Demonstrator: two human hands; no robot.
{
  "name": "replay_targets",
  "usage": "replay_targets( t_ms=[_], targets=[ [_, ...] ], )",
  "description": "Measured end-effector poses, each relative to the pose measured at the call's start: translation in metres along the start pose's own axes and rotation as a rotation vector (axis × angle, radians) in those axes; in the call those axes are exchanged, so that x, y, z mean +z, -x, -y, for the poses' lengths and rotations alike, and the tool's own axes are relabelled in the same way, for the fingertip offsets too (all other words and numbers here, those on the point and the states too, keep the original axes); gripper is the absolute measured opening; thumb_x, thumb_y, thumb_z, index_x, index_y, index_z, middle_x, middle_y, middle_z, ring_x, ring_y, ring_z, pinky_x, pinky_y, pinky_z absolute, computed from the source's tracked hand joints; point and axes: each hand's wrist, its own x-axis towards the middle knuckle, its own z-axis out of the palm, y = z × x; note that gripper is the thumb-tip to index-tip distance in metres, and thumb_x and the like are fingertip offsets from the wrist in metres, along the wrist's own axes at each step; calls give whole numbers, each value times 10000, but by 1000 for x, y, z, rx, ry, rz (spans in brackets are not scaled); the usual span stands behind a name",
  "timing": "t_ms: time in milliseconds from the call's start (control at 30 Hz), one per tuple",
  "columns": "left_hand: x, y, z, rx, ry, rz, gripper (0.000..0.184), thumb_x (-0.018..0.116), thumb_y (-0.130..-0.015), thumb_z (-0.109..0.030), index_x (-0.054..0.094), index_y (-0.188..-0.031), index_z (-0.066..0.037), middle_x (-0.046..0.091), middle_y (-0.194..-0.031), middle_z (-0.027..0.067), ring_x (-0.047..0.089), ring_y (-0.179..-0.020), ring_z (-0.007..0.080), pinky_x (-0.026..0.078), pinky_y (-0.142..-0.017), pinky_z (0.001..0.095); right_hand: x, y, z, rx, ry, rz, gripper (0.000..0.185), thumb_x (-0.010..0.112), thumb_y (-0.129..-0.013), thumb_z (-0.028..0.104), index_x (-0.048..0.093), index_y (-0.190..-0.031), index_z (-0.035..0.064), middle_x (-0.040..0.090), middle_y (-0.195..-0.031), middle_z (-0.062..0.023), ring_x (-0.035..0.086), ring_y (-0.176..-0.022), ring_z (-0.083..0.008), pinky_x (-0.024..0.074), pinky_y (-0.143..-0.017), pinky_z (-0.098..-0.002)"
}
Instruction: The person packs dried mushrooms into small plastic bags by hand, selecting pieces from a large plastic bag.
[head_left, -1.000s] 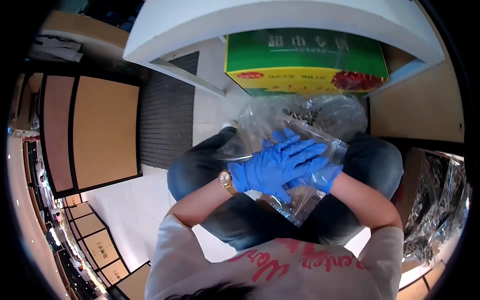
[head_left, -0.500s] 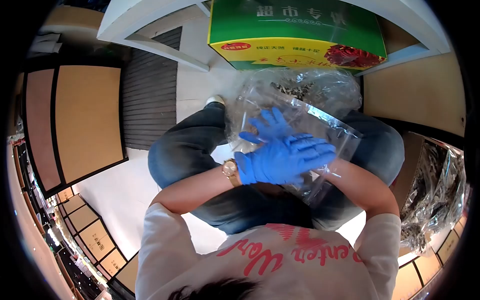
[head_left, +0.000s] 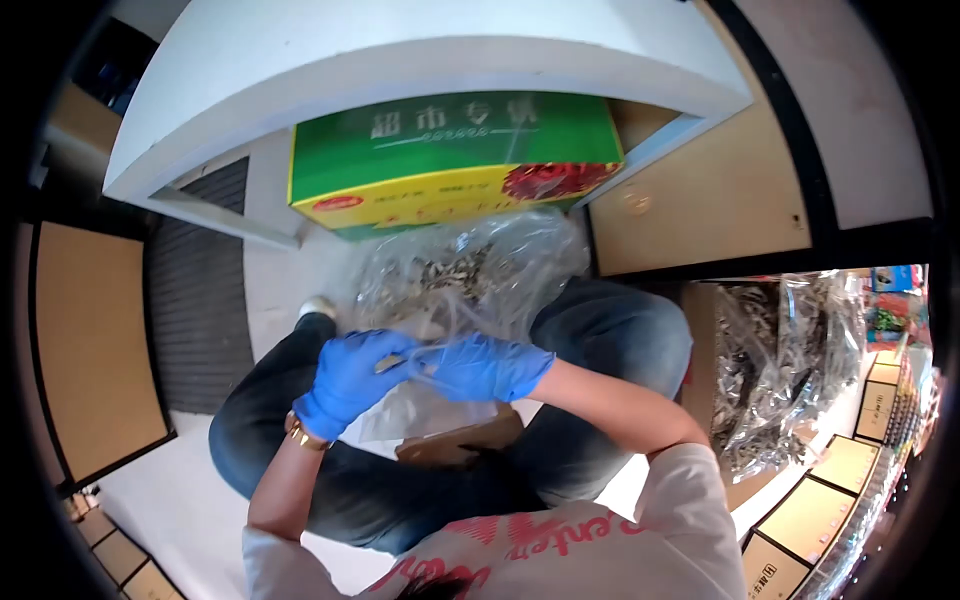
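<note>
In a blue glove, my left hand (head_left: 355, 378) is closed in a pinch at the edge of a clear plastic bag (head_left: 415, 413). My right hand (head_left: 478, 366), gloved the same way, pinches that bag just beside it, fingertips almost meeting. The thin bag hangs below both hands, between my knees; its outline is partly lost against the floor. Just beyond my hands lies a large, crumpled clear sack (head_left: 462, 270) with small grey-brown dried pieces inside. A gold watch (head_left: 303, 432) is on my left wrist.
A green and yellow carton (head_left: 455, 165) stands under a white table (head_left: 430, 50). To the right, an open cardboard box (head_left: 703, 340) holds plastic bags of dried goods (head_left: 785, 360). Brown cardboard (head_left: 460, 440) lies between my legs. A dark ribbed mat (head_left: 200, 300) is at the left.
My hands were crossed flat over the clear bag; they have separated and now pinch its edge together. The view has swung right, and the box of dried goods shows more fully.
</note>
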Motion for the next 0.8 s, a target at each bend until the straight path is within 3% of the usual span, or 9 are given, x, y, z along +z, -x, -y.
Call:
replay_targets(
  t_ms=[67, 133, 200, 233, 267, 333, 400, 533, 800],
  targets=[
    [4, 3, 8, 35, -42, -35, 193, 722, -706, -210, 620, -854, -141, 630, -756, 37, 614, -658, 240, 489, -578, 330, -18, 8, 13, 286, -74, 183, 206, 439, -911, 151, 593, -1043, 116, 604, -923, -177, 600, -794, -309, 482, -719, -374],
    [6, 2, 13, 52, -135, -25, 181, 710, -713, -203, 607, -848, -140, 617, -739, 38, 610, -650, 239, 484, -571, 331, -39, 24, 26, 246, -62, 142, 252, 421, -929, 209, 609, -1052, 95, 631, -938, -153, 615, -818, -273, 489, -749, -351],
    [8, 7, 19, 61, -239, 2, 169, 697, -720, -196, 595, -841, -139, 604, -723, 39, 606, -643, 239, 479, -564, 333, -34, 37, 29, 208, -647, -254, 286, 491, -922, 214, 592, -1132, 48, 639, -1088, -98, 592, -1003, -222, 456, -863, -316],
    [9, 9, 22, 64, -271, 18, 163, 688, -726, -194, 583, -837, -138, 596, -718, 41, 603, -641, 237, 476, -561, 335, -17, 38, 17, 133, -909, -417, 407, 493, -901, 275, 527, -1216, 20, 548, -1247, -134, 553, -1092, -285, 431, -939, -391],
    [10, 10, 25, 69, -305, 32, 159, 679, -732, -192, 570, -834, -136, 589, -713, 43, 600, -640, 236, 473, -559, 337, -6, 41, 5, 141, -914, -425, 407, 493, -901, 275, 527, -1216, 20, 548, -1247, -134, 553, -1092, -285, 431, -939, -391],
    [13, 12, 30, 75, -312, 51, 164, 677, -734, -195, 568, -840, -134, 594, -722, 43, 602, -647, 236, 476, -564, 338, -1, 49, -9, 41, -2210, -794, 486, 431, -918, 344, 476, -1246, -11, 493, -1296, -171, 527, -1128, -313, 448, -907, -451],
    [15, 22, 31, 74, -322, 90, 168, 675, -735, -197, 565, -846, -132, 598, -731, 44, 603, -655, 236, 479, -570, 340, -5, 55, -23, -212, -2241, -1084, 563, 382, -915, 403, 434, -1279, -24, 394, -1381, -185, 468, -1191, -347, 373, -979, -512],
    [16, 27, 30, 57, -299, 131, 171, 667, -743, -213, 565, -855, -134, 605, -756, 45, 607, -676, 237, 482, -575, 343, -58, 58, -10, -536, -2147, -1141, 600, 338, -913, 422, 333, -1367, 30, 329, -1428, -169, 380, -1272, -334, 259, -1055, -520],
    [8, 33, 12, 119, -274, 219, 209, 696, -707, -232, 613, -873, -137, 614, -804, 68, 597, -691, 270, 464, -599, 377, -31, 50, -45, -312, -2074, -1332, 457, 451, -869, 303, 472, -1202, -10, 506, -1223, -186, 485, -1120, -317, 380, -934, -454]
  ],
)
